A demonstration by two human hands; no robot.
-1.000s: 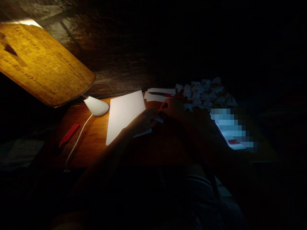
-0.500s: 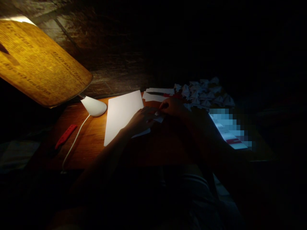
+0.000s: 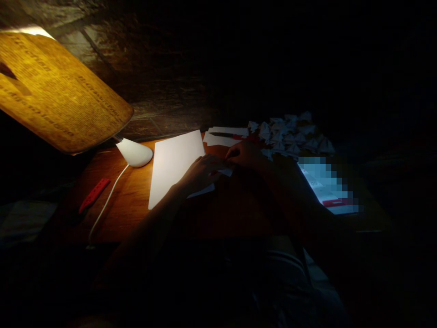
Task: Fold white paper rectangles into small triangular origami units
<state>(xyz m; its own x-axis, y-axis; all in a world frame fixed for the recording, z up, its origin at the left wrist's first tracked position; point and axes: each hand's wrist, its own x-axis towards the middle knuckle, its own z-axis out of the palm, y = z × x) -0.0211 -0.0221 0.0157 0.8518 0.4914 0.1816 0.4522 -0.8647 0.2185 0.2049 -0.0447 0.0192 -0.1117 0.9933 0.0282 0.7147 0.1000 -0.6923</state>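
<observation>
My left hand (image 3: 205,169) rests by the right edge of a white paper stack (image 3: 177,159), its fingers closed on a small piece of paper (image 3: 226,172). Close against it, my right hand (image 3: 243,154) is pinched at the far end of the same paper; its fingertips are dark and partly hidden. Only a pale corner of the piece shows below the fingers. Just behind my right hand, a knife (image 3: 221,134) with a dark blade and red handle lies on some white paper sheets (image 3: 218,142).
Many folded white paper shapes (image 3: 280,135) cover the back right of the wooden table (image 3: 129,209). A lit screen (image 3: 316,184) lies at the right. On the left stand a lamp with a printed shade (image 3: 64,95), its white cord (image 3: 109,200), and a red-handled tool (image 3: 94,195).
My hands stay together over the small paper, the fingers shifting slightly. A thumb or fingertip of my left hand moved a little on it. The whole view has swung slightly.
</observation>
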